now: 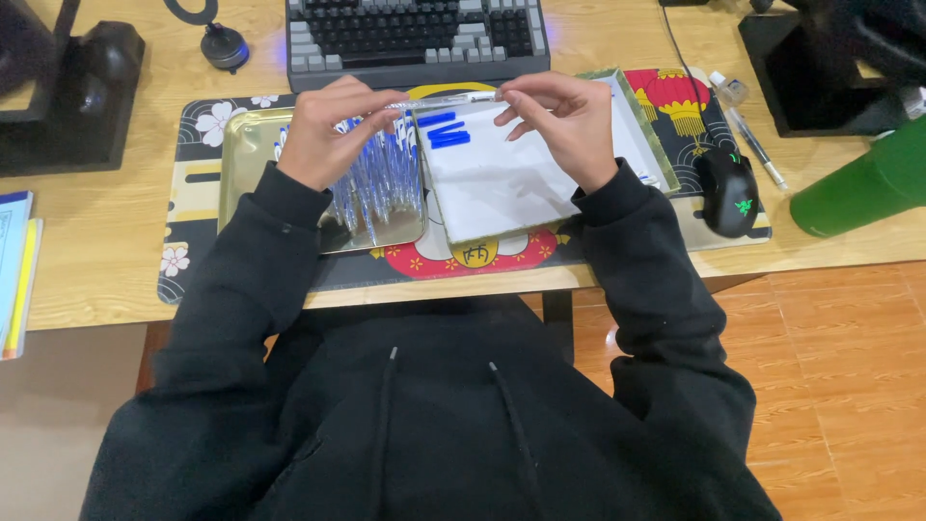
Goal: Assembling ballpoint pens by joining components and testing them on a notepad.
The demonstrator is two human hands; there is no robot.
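The person is holding a clear pen (446, 99) level between both hands, above the desk. The left hand (328, 130) is pinching one end with curled fingers; the right hand (564, 121) is pinching the other end at its fingertips. Just below the left hand, a metal tray (241, 154) is holding a bunch of pens (381, 183). Under the right hand, a white tray (492, 183) is holding blue caps (446, 130). A black mouse (728, 190) is lying well off to the right hand's outer side.

We get even, soft indoor light on the desk (96, 241); weak shadows under the sleeves. Metal tray (246, 154) shows mild glare. Focus decent centrally, slight wide-angle bend at the desk's far corners.
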